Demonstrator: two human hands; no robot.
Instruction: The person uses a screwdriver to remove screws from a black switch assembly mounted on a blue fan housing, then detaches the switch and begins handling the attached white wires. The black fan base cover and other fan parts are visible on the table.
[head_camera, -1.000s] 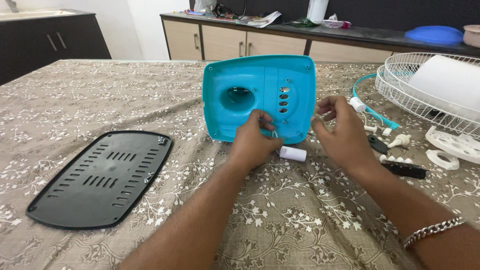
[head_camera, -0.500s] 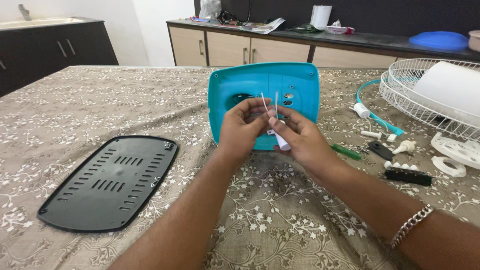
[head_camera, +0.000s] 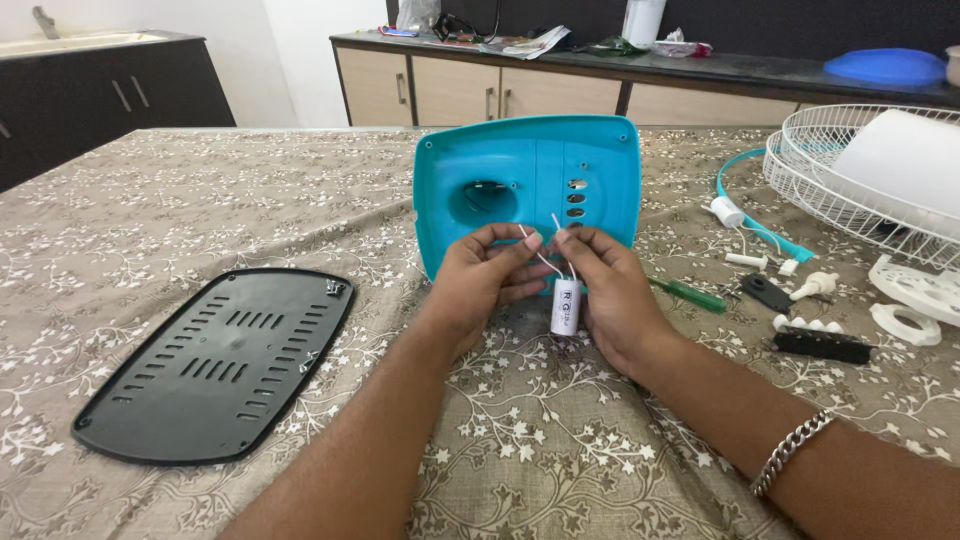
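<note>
Pinching one thin white lead each, the left hand (head_camera: 487, 272) and right hand (head_camera: 610, 290) hold a small white capacitor (head_camera: 565, 306) dangling between them, just in front of the turquoise housing (head_camera: 527, 190) standing on the table (head_camera: 150, 200). The capacitor looks free of the housing, whose black cover (head_camera: 215, 362) lies off at the left. To the right lie one green screwdriver (head_camera: 690, 295), one black switch block (head_camera: 820, 345) and one white wire grille (head_camera: 850, 200) among small white parts.
</note>
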